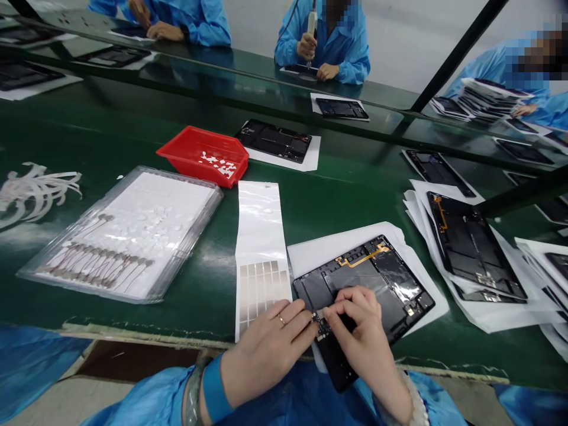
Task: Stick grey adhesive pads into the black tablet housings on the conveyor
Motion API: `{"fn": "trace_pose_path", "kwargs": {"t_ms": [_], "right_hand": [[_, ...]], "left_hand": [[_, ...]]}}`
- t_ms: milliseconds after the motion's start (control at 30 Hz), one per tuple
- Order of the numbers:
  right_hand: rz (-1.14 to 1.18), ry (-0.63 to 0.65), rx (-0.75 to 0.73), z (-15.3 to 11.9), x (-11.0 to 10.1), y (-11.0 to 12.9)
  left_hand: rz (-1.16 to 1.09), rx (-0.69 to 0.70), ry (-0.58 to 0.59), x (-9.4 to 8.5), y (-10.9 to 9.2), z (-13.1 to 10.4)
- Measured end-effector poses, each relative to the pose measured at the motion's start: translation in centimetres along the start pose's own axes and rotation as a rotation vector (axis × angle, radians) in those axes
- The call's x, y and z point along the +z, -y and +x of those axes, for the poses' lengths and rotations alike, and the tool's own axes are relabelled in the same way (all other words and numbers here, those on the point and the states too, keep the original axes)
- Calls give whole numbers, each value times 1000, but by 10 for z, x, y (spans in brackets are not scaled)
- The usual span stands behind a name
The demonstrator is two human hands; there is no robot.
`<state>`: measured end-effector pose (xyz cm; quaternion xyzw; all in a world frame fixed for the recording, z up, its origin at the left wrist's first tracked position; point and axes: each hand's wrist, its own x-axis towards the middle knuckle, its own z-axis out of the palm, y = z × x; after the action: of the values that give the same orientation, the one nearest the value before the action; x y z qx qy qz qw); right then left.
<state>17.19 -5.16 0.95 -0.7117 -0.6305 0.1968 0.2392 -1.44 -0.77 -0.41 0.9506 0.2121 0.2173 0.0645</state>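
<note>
Tablet shell [377, 284]: left hand [266, 349] steadies its corner, fingers flat, gripping nothing; right hand [361, 331] pinches something small onto it; sticker sheet [261, 284] part-used; stack [474, 248] waits.

No text, label, brand, number or sign can be read anywhere in the view; the white backing sheet [260, 236] with its small grey stickers and the open black tablet chassis [368, 284] carry no legible print.

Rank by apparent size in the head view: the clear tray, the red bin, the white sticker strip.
1. clear tray, clearly largest.
2. white sticker strip.
3. red bin, though it sits farther from the camera, so ranks 2 and 3 are unsure.
</note>
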Motion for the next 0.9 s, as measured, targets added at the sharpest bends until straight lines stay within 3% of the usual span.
{"fn": "trace_pose_path", "kwargs": {"t_ms": [900], "right_hand": [[-98,19,-67,1,-4,4]], "left_hand": [[102,-35,74,-1,-1,3]]}}
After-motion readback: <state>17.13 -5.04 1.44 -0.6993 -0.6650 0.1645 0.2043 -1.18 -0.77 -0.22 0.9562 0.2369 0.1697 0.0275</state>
